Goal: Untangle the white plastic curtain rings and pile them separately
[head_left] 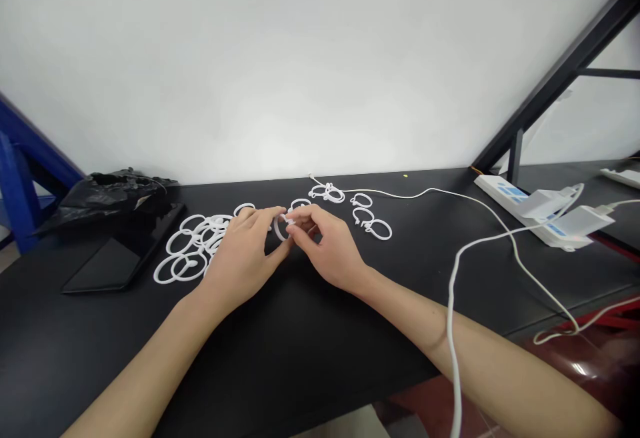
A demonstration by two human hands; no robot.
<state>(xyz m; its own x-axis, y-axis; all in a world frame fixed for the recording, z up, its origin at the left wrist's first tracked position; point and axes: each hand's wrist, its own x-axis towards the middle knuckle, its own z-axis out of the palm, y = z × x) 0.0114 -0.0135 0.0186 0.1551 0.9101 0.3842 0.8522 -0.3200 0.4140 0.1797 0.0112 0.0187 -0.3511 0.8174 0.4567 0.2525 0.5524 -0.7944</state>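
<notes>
Between my two hands is a white plastic ring (279, 229), held just above or on the black table (280, 358). My left hand (246, 245) curves around its left side, thumb below and fingers above. At its right side, the thumb and forefinger of my right hand (326, 241) pinch a small white part of the ring; the fingertips hide its exact shape. A pile of similar white rings (190, 267) lies to the left, partly behind my left hand. Right of my right hand lie a few more white rings (381, 229), with small clip-like ends.
A dark tablet (103, 266) and a crumpled black plastic bag (110, 191) lie at the left. A coiled white cable (327, 192) rests at the back. On the right is a white power strip (535, 215) with chargers; another white cable (451, 331) hangs across my right forearm.
</notes>
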